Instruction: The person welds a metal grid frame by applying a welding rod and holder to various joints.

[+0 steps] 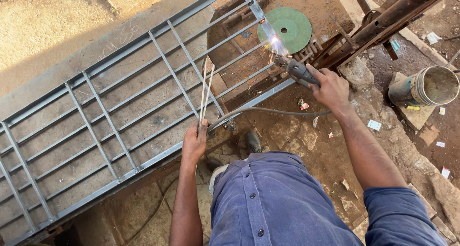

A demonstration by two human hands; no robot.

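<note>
Blue shirt (282, 198) nearest | left hand (194, 143) closed on spare welding rods (206, 90) over grey metal grille (110, 126) | right hand (330, 88) grips electrode holder (297, 71), arc sparking (276, 44) at grille's far corner | step: welding joint | next likely needs steady tip on seam

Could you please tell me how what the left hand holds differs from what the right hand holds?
The left hand holds spare welding rods, thin, pale and idle, pointing up over the grey metal grille. The right hand grips an electrode holder, chunky, dark and cabled, with sparks at its tip on the grille. Both hands are closed around their tools.
</note>
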